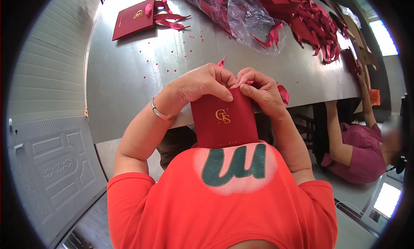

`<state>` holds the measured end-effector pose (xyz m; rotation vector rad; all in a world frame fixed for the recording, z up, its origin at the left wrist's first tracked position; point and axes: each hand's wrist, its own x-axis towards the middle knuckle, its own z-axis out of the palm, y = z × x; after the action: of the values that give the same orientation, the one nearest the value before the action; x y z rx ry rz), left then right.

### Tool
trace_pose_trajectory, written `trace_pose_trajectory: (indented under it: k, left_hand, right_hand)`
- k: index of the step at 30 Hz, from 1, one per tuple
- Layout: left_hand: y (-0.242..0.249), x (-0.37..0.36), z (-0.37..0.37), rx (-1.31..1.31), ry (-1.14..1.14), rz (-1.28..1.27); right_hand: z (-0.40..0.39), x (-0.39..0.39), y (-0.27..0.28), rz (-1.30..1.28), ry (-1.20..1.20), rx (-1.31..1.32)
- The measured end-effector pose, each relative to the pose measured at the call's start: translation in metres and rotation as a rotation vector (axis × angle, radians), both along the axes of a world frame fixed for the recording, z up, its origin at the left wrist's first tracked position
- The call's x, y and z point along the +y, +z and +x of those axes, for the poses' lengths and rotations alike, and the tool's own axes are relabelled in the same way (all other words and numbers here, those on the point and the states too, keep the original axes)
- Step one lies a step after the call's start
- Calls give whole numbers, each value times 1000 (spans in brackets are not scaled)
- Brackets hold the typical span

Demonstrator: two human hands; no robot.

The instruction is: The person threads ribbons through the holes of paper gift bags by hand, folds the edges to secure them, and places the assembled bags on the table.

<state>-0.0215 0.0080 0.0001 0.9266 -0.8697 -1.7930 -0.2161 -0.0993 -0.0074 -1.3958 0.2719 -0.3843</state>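
Hanging in front of an orange-red shirt (215,206), a red bag (224,124) with gold letters is held by its top edge at the near side of a metal table (125,89). The left hand (205,83) is nearly closed, its thumb laid on the bag's front and its fingers bent over the rim; a bracelet (162,111) is worn on that wrist. The right hand (261,91) is also nearly closed, its thumb and finger pinched at the rim, and a ribbon (283,94) is seen looped beside it. On the table, a second bag (128,23), red dots (172,51), clear plastic (250,25) and heaped ribbons (317,33) are spread. At the right, another person (360,154) is seen.
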Motion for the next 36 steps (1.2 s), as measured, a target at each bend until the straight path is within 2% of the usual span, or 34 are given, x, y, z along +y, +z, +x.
trace_pose_trajectory:
  k: [5, 8, 10, 11, 13, 17, 19, 26, 28, 35, 36]
  left_hand:
    - [4, 1, 0, -40, 3, 2]
    - [7, 0, -3, -161, 59, 28]
    - [6, 0, -4, -186, 48, 23]
    - [6, 0, -4, -185, 50, 24]
    - [8, 0, -3, -221, 47, 33]
    - [6, 0, -3, -248, 45, 28]
    - [3, -1, -4, -274, 62, 47]
    - [9, 1, -7, -283, 50, 63]
    - [8, 0, -7, -349, 65, 43]
    - [1, -1, -6, -320, 81, 44]
    - [0, -2, -7, -317, 99, 45]
  right_hand:
    - [1, 2, -3, -1, -8, 17]
    - [-2, 8, 0, -123, -117, 42]
    - [-3, 13, 8, -409, -314, 94]
    - [-4, 11, 11, -409, -312, 95]
    - [-10, 7, 17, -754, -366, 181]
    - [-15, 11, 24, -653, -298, 234]
    - [-16, 13, 25, -384, -265, 270]
    - [-12, 19, 27, -291, -293, 271]
    - [-12, 22, 35, -149, -255, 349]
    - [-14, 26, 43, -77, -192, 361]
    - [-14, 28, 41, -162, -222, 311]
